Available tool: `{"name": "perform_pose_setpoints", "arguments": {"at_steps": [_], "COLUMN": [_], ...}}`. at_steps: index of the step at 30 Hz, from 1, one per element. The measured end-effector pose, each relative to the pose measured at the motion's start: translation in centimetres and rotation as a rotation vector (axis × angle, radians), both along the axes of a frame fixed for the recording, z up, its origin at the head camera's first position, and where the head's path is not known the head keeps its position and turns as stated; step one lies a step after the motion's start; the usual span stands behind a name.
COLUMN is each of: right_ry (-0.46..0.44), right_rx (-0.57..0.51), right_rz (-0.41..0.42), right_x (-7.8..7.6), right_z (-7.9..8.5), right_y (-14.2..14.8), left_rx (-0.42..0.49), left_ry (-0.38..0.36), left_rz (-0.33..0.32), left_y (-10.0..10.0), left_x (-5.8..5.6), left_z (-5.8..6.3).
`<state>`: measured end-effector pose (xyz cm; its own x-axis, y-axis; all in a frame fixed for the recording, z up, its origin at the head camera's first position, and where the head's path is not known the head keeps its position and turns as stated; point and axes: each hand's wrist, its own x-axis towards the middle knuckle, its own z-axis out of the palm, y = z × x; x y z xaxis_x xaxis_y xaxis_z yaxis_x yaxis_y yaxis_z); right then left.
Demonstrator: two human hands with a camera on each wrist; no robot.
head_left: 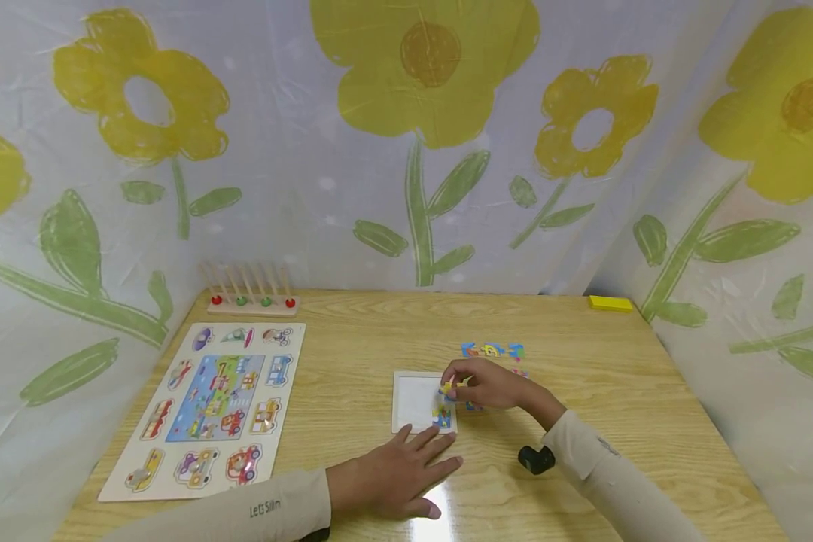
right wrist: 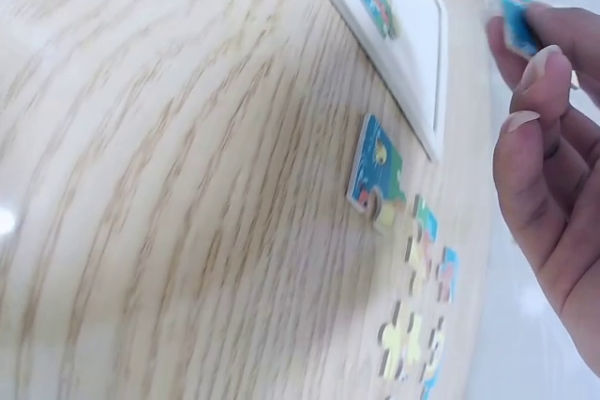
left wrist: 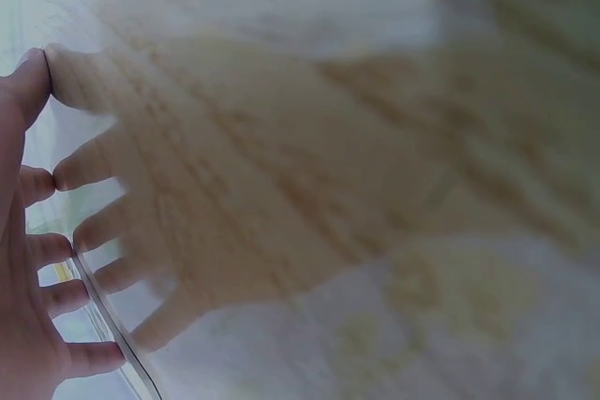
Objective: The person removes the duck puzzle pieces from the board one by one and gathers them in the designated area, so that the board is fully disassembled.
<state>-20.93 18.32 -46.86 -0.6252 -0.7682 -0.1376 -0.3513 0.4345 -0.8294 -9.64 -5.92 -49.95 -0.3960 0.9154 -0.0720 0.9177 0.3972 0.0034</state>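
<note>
A white square puzzle frame (head_left: 415, 403) lies on the table, with a jigsaw piece (head_left: 443, 418) in its lower right corner. My right hand (head_left: 494, 384) pinches another puzzle piece (right wrist: 518, 27) between thumb and fingers, over the frame's right side. Blue shows on the held piece in the right wrist view. My left hand (head_left: 409, 474) lies with fingers spread, fingertips at the frame's front edge. In the left wrist view its fingers (left wrist: 89, 360) meet their own reflection on the glossy tabletop. A blue and green loose piece (right wrist: 377, 166) rests beside the frame.
Several loose puzzle pieces (head_left: 493, 350) lie right of the frame, partly behind my right hand. A large vehicle peg board (head_left: 284, 391) covers the left side. At the back stand a peg rack (head_left: 254, 307) and a yellow block (head_left: 610, 303).
</note>
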Motion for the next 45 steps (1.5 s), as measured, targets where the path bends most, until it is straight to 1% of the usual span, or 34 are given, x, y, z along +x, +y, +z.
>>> {"name": "perform_pose_setpoints", "arguments": {"at_steps": [8, 14, 19, 23, 30, 35, 39, 45], "right_ry": [0.02, 0.05, 0.086, 0.07, 0.024, 0.012, 0.038, 0.081], "right_rx": [0.002, -0.022, 0.028, 0.042, 0.019, -0.007, -0.019, 0.013], "right_rz": [-0.027, -0.042, -0.058, -0.068, -0.077, -0.133, -0.182, -0.23], "right_x": [0.3, 0.2, 0.2, 0.3, 0.5, 0.8, 1.1, 1.4], "right_z": [0.1, -0.2, -0.3, -0.4, -0.8, -1.0, -1.2, -1.6], "right_y": [1.1, 1.7, 2.3, 2.7, 3.4, 3.9, 4.2, 4.8], "left_rx": [0.001, -0.005, -0.012, -0.015, -0.02, -0.026, -0.027, -0.033], "left_ry": [-0.022, -0.028, -0.039, -0.037, -0.04, -0.055, -0.047, -0.034], "left_rz": [0.009, 0.013, 0.016, 0.017, 0.021, 0.025, 0.023, 0.021], "left_y": [0.0, 0.0, 0.0, 0.0, 0.0, 0.1, 0.1, 0.1], "left_x": [0.0, 0.1, 0.1, 0.0, 0.0, -0.1, -0.1, -0.1], "left_z": [0.0, 0.1, 0.1, 0.0, -0.1, 0.0, -0.1, -0.2]}}
